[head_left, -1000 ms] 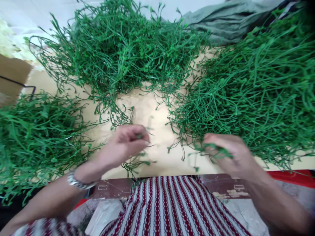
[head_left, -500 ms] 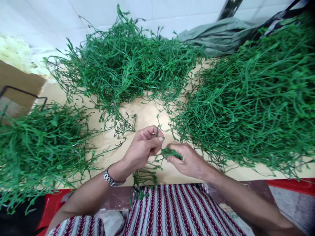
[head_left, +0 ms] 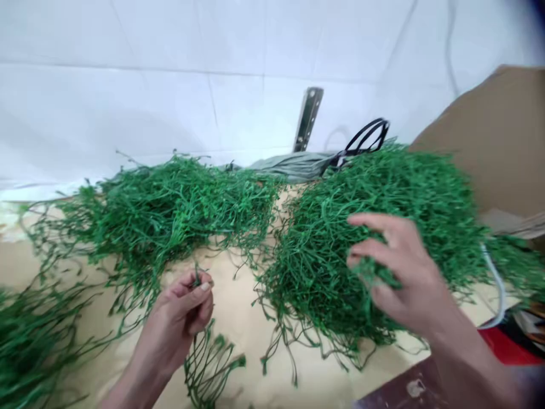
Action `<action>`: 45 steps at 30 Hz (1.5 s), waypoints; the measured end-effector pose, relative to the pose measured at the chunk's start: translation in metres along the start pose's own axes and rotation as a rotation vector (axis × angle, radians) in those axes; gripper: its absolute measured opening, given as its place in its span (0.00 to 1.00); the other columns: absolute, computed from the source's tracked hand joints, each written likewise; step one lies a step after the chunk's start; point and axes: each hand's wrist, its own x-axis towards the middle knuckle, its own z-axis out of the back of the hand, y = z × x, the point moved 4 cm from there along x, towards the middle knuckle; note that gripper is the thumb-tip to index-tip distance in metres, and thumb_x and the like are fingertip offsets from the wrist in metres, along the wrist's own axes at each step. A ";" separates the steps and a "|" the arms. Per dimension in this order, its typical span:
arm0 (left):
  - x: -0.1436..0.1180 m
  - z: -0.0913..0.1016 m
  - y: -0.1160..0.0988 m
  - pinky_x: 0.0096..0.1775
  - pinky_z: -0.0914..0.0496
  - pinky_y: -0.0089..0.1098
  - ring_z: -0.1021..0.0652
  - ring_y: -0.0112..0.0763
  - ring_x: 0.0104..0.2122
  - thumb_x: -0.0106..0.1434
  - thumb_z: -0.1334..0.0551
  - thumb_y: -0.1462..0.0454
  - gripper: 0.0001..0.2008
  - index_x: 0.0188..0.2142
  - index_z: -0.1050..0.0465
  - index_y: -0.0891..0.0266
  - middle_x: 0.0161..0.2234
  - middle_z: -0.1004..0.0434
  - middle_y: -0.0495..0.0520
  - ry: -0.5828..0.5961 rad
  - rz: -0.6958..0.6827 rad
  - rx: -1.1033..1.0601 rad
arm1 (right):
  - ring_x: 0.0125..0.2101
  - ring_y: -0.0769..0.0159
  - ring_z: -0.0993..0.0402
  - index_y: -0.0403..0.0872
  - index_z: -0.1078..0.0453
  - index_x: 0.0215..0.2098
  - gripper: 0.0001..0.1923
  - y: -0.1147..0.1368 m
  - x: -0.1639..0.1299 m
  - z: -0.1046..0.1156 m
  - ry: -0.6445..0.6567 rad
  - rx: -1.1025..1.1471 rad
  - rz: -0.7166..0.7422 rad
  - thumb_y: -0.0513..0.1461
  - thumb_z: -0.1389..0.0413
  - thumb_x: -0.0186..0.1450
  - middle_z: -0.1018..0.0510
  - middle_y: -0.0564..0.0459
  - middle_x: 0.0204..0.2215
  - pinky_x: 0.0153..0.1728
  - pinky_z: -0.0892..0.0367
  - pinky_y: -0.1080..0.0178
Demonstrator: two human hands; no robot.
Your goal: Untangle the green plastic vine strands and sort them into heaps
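Observation:
My left hand (head_left: 183, 309) pinches thin green stems between thumb and fingertips, over the near middle of the table. A loose bunch of these stems (head_left: 210, 363) hangs below that hand, with small knobbed tips; they look like artificial plant stems. My right hand (head_left: 402, 272) is over the large right pile of green stems (head_left: 315, 272), blurred by motion. Its index finger is stretched out, the other fingers curled. A small green clump (head_left: 374, 271) shows between those fingers and the thumb, blurred like the hand.
Another heap of green stems (head_left: 170, 207) lies at the back left, and a third heap (head_left: 29, 341) at the near left. Behind stand a white tiled wall (head_left: 238, 108) and a metal bracket (head_left: 309, 118). A cardboard box (head_left: 502, 136) is at the right.
My hands have moved apart: the right has gone rightward from beside the left to over the right pile. The left still pinches stems. The camera view has tilted up and turned right.

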 end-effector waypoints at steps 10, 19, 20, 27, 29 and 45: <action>0.028 -0.009 -0.009 0.15 0.47 0.21 0.41 0.18 0.11 0.49 0.36 0.65 0.09 0.26 0.37 0.61 0.13 0.37 0.44 -0.018 -0.134 -0.094 | 0.55 0.46 0.46 0.42 0.37 0.50 0.30 -0.137 0.065 -0.011 0.322 -0.654 -0.400 0.54 0.57 0.62 0.34 0.39 0.50 0.53 0.60 0.38; 0.031 -0.027 -0.005 0.16 0.48 0.21 0.40 0.18 0.11 0.49 0.37 0.68 0.07 0.27 0.35 0.61 0.13 0.37 0.44 0.073 -0.106 -0.124 | 0.58 0.45 0.51 0.46 0.54 0.62 0.38 -0.147 0.076 0.000 0.547 -0.447 -0.393 0.56 0.53 0.60 0.43 0.41 0.59 0.53 0.69 0.32; 0.031 -0.028 -0.006 0.17 0.48 0.21 0.40 0.18 0.11 0.49 0.37 0.68 0.07 0.27 0.35 0.61 0.13 0.37 0.44 0.081 -0.110 -0.124 | 0.58 0.44 0.50 0.47 0.55 0.63 0.39 -0.147 0.080 0.008 0.547 -0.423 -0.376 0.56 0.52 0.59 0.43 0.43 0.59 0.53 0.69 0.32; 0.030 -0.036 -0.016 0.17 0.47 0.22 0.39 0.19 0.11 0.50 0.39 0.70 0.06 0.27 0.37 0.62 0.13 0.35 0.44 0.134 -0.184 -0.141 | 0.48 0.58 0.33 0.40 0.37 0.54 0.33 -0.102 0.087 0.051 0.302 -0.239 -0.269 0.54 0.53 0.59 0.29 0.48 0.48 0.49 0.41 0.56; 0.030 -0.038 -0.020 0.17 0.46 0.22 0.39 0.19 0.12 0.49 0.40 0.70 0.06 0.27 0.38 0.62 0.14 0.35 0.44 0.142 -0.226 -0.151 | 0.42 0.64 0.29 0.44 0.30 0.46 0.24 -0.071 0.073 0.050 -0.026 -0.190 -0.272 0.50 0.54 0.63 0.25 0.50 0.40 0.42 0.36 0.61; -0.001 -0.038 -0.035 0.24 0.34 0.27 0.27 0.24 0.22 0.53 0.38 0.64 0.08 0.34 0.30 0.64 0.32 0.25 0.53 0.284 -0.318 0.190 | 0.15 0.77 0.45 0.44 0.35 0.26 0.09 0.081 -0.001 -0.167 0.450 1.044 -0.393 0.40 0.50 0.62 0.40 0.61 0.15 0.16 0.46 0.72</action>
